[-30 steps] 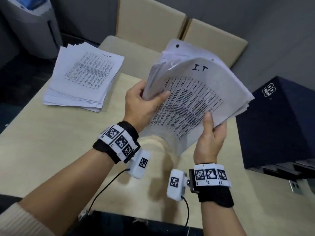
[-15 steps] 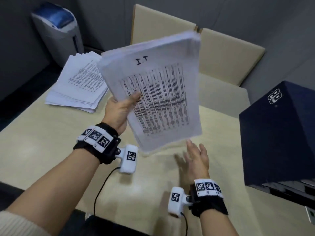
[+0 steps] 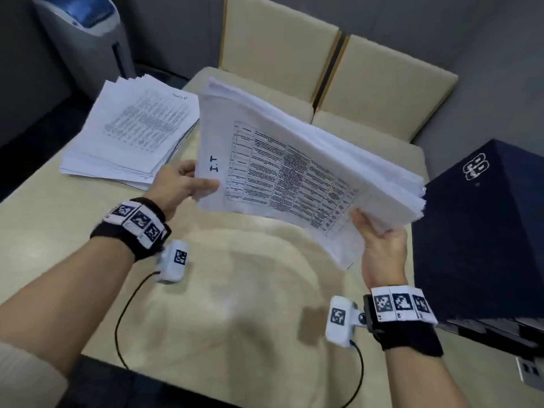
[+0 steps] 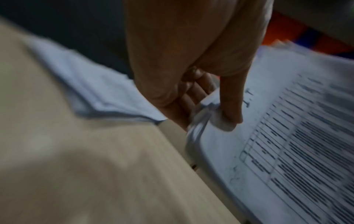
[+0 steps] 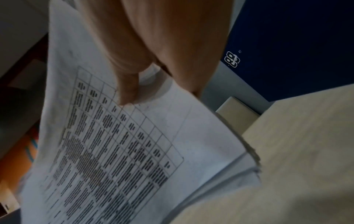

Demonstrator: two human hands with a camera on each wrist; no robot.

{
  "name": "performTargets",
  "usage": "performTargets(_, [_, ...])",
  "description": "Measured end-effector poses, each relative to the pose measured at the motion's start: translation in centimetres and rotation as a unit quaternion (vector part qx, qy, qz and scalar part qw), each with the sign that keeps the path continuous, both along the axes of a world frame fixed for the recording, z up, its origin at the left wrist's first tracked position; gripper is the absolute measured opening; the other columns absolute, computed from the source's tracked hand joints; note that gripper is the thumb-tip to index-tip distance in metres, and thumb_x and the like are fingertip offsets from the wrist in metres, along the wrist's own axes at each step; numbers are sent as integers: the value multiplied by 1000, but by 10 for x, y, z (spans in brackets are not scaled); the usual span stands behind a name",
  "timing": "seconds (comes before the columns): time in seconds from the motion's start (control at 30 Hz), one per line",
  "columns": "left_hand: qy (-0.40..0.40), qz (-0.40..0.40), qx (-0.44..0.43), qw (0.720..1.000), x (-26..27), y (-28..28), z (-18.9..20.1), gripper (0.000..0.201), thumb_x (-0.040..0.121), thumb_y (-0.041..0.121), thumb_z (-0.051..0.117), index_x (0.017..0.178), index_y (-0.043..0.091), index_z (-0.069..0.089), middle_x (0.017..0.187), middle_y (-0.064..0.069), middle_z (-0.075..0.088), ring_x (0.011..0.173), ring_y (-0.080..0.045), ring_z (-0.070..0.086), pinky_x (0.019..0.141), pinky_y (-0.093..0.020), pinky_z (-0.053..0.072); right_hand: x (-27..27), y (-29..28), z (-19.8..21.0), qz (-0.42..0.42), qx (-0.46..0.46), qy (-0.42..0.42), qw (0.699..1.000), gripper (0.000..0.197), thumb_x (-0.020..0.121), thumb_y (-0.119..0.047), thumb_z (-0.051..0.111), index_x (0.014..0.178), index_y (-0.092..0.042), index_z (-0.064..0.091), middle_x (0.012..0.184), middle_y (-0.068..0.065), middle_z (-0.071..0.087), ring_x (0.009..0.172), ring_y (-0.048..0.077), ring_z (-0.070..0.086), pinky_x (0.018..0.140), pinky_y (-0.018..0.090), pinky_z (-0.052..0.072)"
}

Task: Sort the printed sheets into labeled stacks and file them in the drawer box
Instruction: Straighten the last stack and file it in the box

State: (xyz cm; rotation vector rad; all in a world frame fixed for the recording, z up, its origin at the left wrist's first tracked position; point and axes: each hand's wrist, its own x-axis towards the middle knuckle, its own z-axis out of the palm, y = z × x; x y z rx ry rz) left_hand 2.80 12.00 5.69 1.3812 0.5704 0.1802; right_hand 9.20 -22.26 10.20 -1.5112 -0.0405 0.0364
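Observation:
A thick stack of printed sheets marked "I.T" (image 3: 294, 169) hangs above the table, held lengthwise between both hands. My left hand (image 3: 182, 187) pinches its left edge near the label, thumb on top (image 4: 229, 109). My right hand (image 3: 379, 234) grips the right end, thumb on the top sheet (image 5: 128, 91), fingers hidden underneath. A second stack of printed sheets (image 3: 135, 131) lies fanned on the table's far left. The dark blue drawer box (image 3: 485, 231) stands at the right, close to my right hand.
The beige table (image 3: 235, 304) spreads below the held stack. Two beige chair backs (image 3: 323, 54) stand behind it. A grey and blue machine (image 3: 85, 33) sits on the floor at the far left. Cables run from the wrist cameras.
The I.T stack has swung from upright in my left hand alone to lying crosswise. My right hand came up from over the table and took hold of its right end.

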Motion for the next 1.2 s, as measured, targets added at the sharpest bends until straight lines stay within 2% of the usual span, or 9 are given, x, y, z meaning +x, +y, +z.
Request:
performTargets(0.13, [-64,10,20,998,15,-17,10,42,69,2,84,108,3,71,106,-10,75,96,-23,73,81,-35,59,-2,1,-24,2,-22,26,999,35,77,-9,76,111,-9,68,99,-1,76,92,10,71,74,20,54])
performTargets(0.27, [-26,7,24,999,25,-42,-14,30,68,8,83,95,3,71,87,-4,75,75,-13,70,73,-29,58,6,6,-59,-23,-78,62,995,28,75,6,77,99,-8,71,91,2,75,82,13,70,77,32,53])
performTargets(0.43, [-78,33,9,996,39,-53,-9,24,83,4,75,105,-3,69,91,-8,74,76,-12,70,69,-24,57,16,11,-45,-67,-49,37,996,19,83,-5,75,93,-18,64,88,-8,73,79,-2,69,74,19,53])
performTargets(0.53, [-90,47,-18,995,46,-46,-11,23,79,5,78,102,7,71,88,1,76,79,-12,72,69,-22,57,18,10,-42,-47,-53,-7,997,19,85,-7,73,98,-19,69,89,-9,75,86,4,70,70,18,53])
performTargets(0.7, [-26,21,-22,999,61,-47,-37,29,74,28,81,97,14,73,86,5,77,80,-8,73,64,-20,56,29,-4,-78,50,-161,98,981,43,79,-9,80,117,-20,65,108,-5,73,104,10,67,85,24,54])
performTargets(0.87, [-19,7,-32,999,80,-44,-35,12,88,19,71,93,7,70,75,5,76,69,-10,73,55,-19,55,41,-14,-78,94,-254,136,953,45,86,-24,75,128,-24,57,121,-8,66,112,3,60,98,32,48])
performTargets(0.97, [0,-32,-48,998,80,-37,-33,29,88,26,71,102,1,69,86,-7,77,78,-20,75,56,-24,57,36,-21,-55,131,-266,156,942,34,89,-37,69,118,-20,65,111,-5,73,106,11,68,93,37,54])
performTargets(1.07, [32,-92,-85,992,77,-42,-24,30,89,32,68,103,6,69,91,-7,78,79,-22,75,63,-30,59,28,-34,-17,158,-234,181,942,34,92,-44,63,121,-26,64,111,-9,74,103,11,70,74,25,55])
performTargets(1.2, [70,-149,-129,978,80,-70,-23,48,82,33,75,116,2,66,108,-13,75,97,-29,73,90,-44,54,12,-62,19,156,-184,192,951,26,97,-22,58,123,-21,63,120,-2,71,111,17,67,94,40,53])
